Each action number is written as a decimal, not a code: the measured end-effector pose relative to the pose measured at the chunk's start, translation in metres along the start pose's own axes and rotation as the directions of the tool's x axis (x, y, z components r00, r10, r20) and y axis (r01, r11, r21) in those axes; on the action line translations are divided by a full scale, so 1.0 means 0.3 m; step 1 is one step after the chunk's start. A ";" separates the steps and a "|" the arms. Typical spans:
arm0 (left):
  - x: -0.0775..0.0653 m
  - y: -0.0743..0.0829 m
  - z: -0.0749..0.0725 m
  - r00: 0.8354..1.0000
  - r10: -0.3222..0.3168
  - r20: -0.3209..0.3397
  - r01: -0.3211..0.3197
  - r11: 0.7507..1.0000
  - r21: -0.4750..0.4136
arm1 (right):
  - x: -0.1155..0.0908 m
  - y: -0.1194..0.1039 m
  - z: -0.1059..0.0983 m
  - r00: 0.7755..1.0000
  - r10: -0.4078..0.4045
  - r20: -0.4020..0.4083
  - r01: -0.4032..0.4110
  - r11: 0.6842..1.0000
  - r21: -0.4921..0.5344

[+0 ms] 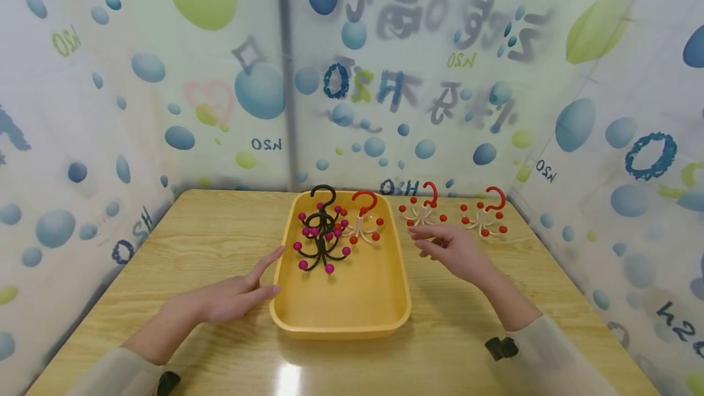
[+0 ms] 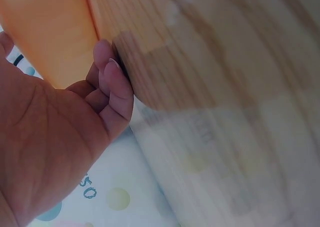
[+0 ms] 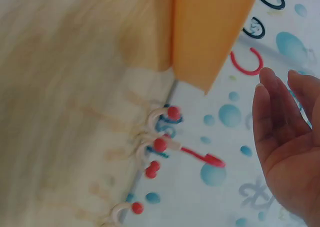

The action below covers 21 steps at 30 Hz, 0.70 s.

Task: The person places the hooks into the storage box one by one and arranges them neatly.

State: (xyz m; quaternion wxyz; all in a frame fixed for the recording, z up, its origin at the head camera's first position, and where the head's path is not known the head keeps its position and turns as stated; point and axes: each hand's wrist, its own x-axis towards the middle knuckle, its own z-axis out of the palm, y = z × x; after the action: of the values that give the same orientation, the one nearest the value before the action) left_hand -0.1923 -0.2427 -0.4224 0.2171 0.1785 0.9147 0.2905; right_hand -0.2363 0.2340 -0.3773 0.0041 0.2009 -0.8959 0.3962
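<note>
A yellow tray [image 1: 346, 304] stands on the wooden table. My left hand [image 1: 233, 298] is at its left side, with the straight index finger and the thumb at the rim. In the left wrist view the other fingers of the left hand [image 2: 55, 117] bend loosely beside the tray wall [image 2: 50, 32]. Inside the tray lie black octopus-shaped hooks [image 1: 321, 248] with magenta balls and a white octopus-shaped hook [image 1: 360, 228] with a red top. My right hand [image 1: 456, 252] hovers with relaxed fingers, holding nothing, near another red-topped white hook [image 1: 423, 215] right of the tray.
One more red-topped white hook [image 1: 483, 220] sits at the table's back right. A patterned curtain [image 1: 374, 78] surrounds the wooden table [image 1: 209, 231] at the back and sides.
</note>
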 end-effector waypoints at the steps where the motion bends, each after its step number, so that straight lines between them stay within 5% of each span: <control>1: 0.000 0.000 0.001 1.000 0.001 0.001 -0.001 1.000 -0.001 | -0.014 0.019 -0.007 1.000 0.005 -0.006 -0.005 1.000 -0.001; 11: 0.007 -0.001 -0.006 1.000 -0.008 0.011 0.008 1.000 -0.005 | -0.139 0.183 -0.090 0.985 0.135 -0.106 -0.133 0.991 0.024; 21: 0.005 -0.005 -0.008 1.000 0.008 0.019 -0.008 1.000 -0.023 | -0.165 0.296 -0.214 0.956 0.194 -0.222 -0.196 0.981 0.010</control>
State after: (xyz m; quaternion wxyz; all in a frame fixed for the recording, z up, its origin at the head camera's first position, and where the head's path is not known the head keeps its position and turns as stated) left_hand -0.1950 -0.2442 -0.4220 0.2265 0.1823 0.9084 0.3003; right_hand -0.2329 0.3510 -0.4042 0.0663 0.0661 -0.9076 0.4093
